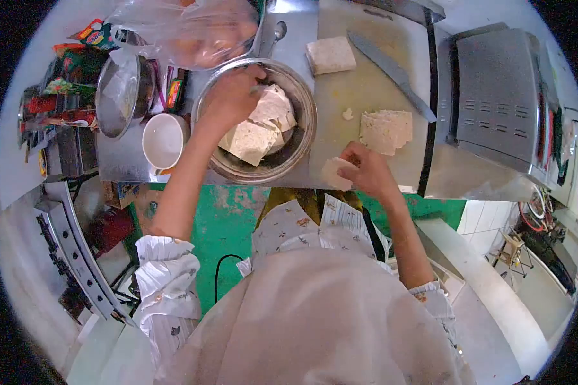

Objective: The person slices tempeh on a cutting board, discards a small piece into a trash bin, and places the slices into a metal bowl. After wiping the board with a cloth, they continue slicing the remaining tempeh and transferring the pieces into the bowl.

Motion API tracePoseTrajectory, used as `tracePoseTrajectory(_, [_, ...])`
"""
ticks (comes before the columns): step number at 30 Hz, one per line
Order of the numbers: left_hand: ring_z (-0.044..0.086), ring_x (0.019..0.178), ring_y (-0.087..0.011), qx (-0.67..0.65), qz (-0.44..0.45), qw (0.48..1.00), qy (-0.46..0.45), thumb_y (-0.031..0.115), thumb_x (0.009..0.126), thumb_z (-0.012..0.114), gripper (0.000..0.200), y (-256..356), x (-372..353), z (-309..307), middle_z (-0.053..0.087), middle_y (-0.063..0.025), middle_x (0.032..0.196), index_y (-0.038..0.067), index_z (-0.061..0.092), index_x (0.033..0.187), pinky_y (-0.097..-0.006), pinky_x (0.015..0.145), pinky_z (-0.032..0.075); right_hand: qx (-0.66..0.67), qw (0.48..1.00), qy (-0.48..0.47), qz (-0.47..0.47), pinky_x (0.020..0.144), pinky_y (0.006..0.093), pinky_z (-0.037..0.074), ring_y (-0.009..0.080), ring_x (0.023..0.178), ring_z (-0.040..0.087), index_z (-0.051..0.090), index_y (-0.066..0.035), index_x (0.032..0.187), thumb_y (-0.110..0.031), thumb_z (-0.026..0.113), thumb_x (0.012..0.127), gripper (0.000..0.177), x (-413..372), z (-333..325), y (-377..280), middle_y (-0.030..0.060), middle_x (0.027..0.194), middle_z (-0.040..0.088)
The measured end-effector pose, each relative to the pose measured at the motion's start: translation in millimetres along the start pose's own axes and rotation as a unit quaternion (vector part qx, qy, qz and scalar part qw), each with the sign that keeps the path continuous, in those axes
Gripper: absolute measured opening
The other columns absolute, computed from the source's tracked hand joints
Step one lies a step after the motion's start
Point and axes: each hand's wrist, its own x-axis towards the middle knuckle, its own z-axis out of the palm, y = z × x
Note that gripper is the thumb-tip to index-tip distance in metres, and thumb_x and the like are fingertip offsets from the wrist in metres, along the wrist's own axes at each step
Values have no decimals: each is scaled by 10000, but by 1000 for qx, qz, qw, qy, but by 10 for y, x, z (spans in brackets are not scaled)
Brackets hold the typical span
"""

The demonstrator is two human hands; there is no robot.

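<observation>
A stainless-steel counter point(125, 165) runs beneath the grips. Below them spreads a green painted floor point(223, 234) with worn, pale patches. Far left of the grips stands a long, pale metal unit with dark knobs point(77, 247); far right, a grey vented metal box point(494, 96), white square tiles point(480, 215) and a small wooden stool point(514, 250).

Cut off by the top edge, beyond the left hand point(237, 96): a clear plastic bag point(189, 32) with blurred orange-brown contents point(221, 45). Partly hidden by the right hand point(369, 173): a thin, pale slice point(335, 176).
</observation>
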Motion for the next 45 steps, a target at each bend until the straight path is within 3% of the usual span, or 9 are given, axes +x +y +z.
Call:
tracePoseTrajectory(3, [601,868,-307,-148,-72,985,45,114,797,579,235,-26,-173,-131,627,-151,953,68,582,1027,-371,773,472,122,992,0,-19,701,274,464,143,799,585,547,-25,968,-55,677,729,274,12,-156,-45,58,792,600])
tracePoseTrajectory(6, [595,818,-149,-321,-166,920,152,86,848,552,169,16,-413,-249,642,-75,917,45,602,1005,-264,748,458,251,967,6,-50,706,256,463,130,826,583,518,-27,1054,-53,671,748,343,134,-325,-489,54,849,616])
tracePoseTrajectory(15, [573,862,-119,-391,-211,854,272,17,856,523,145,100,-1003,-10,632,-62,927,3,594,981,-254,800,441,307,941,70,-124,658,309,498,207,756,620,531,-34,1041,-74,727,670,421,1313,471,-823,116,892,631])
tracePoseTrajectory(18, [572,930,-172,-378,-232,866,232,-3,841,507,197,255,-1046,8,621,-73,985,14,582,1022,-286,852,428,267,958,90,-60,705,352,498,270,792,622,523,-24,1041,-96,724,652,444,1388,601,-839,152,910,626])
tracePoseTrajectory(23, [465,1125,-319,-179,-104,953,221,18,791,530,341,454,-973,122,565,-126,1148,64,566,1128,-395,999,325,-25,939,262,-221,729,397,484,349,814,614,497,31,1054,-139,651,681,437,1332,686,-747,228,897,615])
tracePoseTrajectory(26, [431,1188,-325,-52,-75,985,144,24,791,535,397,500,-902,217,530,-134,1220,70,539,1185,-403,1014,319,-39,962,207,-172,791,437,456,401,879,577,453,38,1102,-103,600,708,444,1187,634,-860,260,910,594])
tracePoseTrajectory(31, [437,1183,-324,-68,-72,988,120,7,768,540,427,519,-858,226,534,-135,1216,68,534,1191,-410,1016,320,1,946,245,-213,774,400,467,355,869,585,530,-11,1065,-87,560,781,295,687,340,-832,218,961,588])
tracePoseTrajectory(38, [487,1111,-311,-93,-62,974,198,-2,791,522,321,734,-787,130,568,-129,1146,58,583,1100,-397,971,359,-69,928,361,-60,750,346,477,260,869,602,603,-35,1013,-128,621,797,236,130,-414,308,142,960,611])
tracePoseTrajectory(45, [542,1000,-283,-209,6,948,239,-23,766,533,214,1526,-652,449,598,-122,1019,44,603,957,-373,859,432,-261,919,261,-142,943,432,350,323,1124,453,468,-81,1204,-127,710,682,578,142,-483,479,134,1187,506])
